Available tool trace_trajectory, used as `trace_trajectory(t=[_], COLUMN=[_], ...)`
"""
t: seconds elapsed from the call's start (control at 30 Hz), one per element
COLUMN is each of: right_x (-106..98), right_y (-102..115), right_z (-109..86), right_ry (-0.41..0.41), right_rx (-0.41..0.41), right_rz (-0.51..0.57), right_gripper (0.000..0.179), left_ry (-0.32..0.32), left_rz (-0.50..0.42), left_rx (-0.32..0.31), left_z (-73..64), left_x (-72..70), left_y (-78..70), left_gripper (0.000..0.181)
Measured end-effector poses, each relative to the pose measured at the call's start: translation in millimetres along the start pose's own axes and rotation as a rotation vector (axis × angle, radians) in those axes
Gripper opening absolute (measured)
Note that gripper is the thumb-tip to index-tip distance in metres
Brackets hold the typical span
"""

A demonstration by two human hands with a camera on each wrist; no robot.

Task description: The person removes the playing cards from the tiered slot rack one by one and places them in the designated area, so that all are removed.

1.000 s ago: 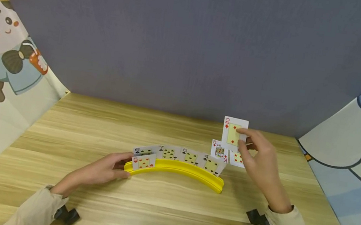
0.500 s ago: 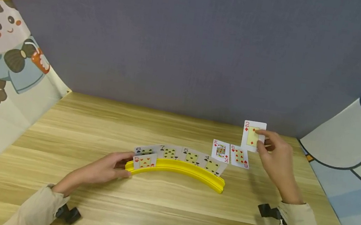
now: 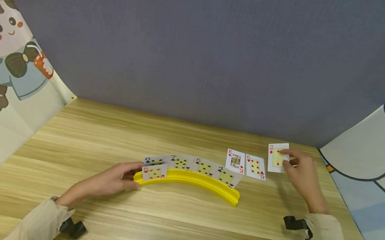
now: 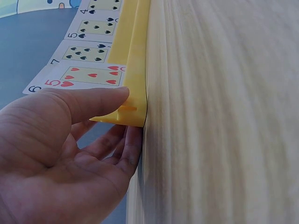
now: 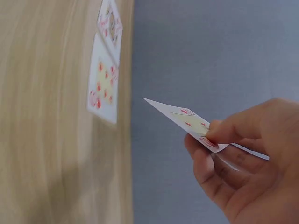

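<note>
My left hand [image 3: 114,178] grips the left end of a curved yellow card holder [image 3: 188,178], its thumb lying along the near side in the left wrist view. Upright in the holder stand spade cards: a six, a seven [image 3: 180,163], a five [image 3: 203,168] and a four [image 3: 226,177]. A five of hearts [image 4: 92,75] stands in front of the six and partly hides it. My right hand [image 3: 301,174] pinches a two of diamonds [image 3: 277,158] by its right side. In the right wrist view this card [image 5: 187,120] is held away from the table, and a white edge shows between the fingers.
A king of diamonds [image 3: 235,161] and a six of hearts [image 3: 255,167] lie face up side by side on the wooden table [image 3: 147,228], left of the right hand. A grey wall [image 3: 202,47] rises behind the table, with cartoon-printed sheets on both sides.
My right hand has carried the two of diamonds rightward and then lower, off the king and the six of hearts, which now show fully. The left hand stays on the holder.
</note>
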State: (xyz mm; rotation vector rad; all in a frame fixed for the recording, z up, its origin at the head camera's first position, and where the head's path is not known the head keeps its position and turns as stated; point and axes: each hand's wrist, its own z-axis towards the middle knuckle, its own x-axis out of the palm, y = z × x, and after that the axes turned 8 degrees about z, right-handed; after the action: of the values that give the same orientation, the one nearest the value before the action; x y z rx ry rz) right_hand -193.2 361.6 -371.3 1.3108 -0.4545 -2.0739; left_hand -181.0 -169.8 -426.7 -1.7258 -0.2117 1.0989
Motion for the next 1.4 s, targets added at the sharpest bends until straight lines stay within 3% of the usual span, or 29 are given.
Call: trace_trajectory(t=[0.43, 0.6, 1.07, 1.4], right_x=[2, 4, 8, 11], right_y=[-34, -41, -49, -50], right_z=[-5.8, -6.6, -11.1, -9.0], right_ry=[0.142, 0.172, 0.263, 0.310], right_rx=[0.087, 0.086, 0.153, 0.106], right_rz=[-0.045, -0.087, -0.163, -0.204], right_gripper=[0.032, 0.033, 0.031, 0.038], left_ry=[-0.011, -0.013, -0.006, -0.007], left_rz=[0.023, 0.035, 0.024, 0.025], left_rx=[-0.015, -0.015, -0.021, 0.009], left_z=[-1.5, -0.9, -0.8, -2.8], left_x=[-0.2, -0.6, -0.5, -1.9], left_y=[-1.3, -0.6, 0.1, -2.1], left_gripper=[0.057, 0.056, 0.057, 0.056])
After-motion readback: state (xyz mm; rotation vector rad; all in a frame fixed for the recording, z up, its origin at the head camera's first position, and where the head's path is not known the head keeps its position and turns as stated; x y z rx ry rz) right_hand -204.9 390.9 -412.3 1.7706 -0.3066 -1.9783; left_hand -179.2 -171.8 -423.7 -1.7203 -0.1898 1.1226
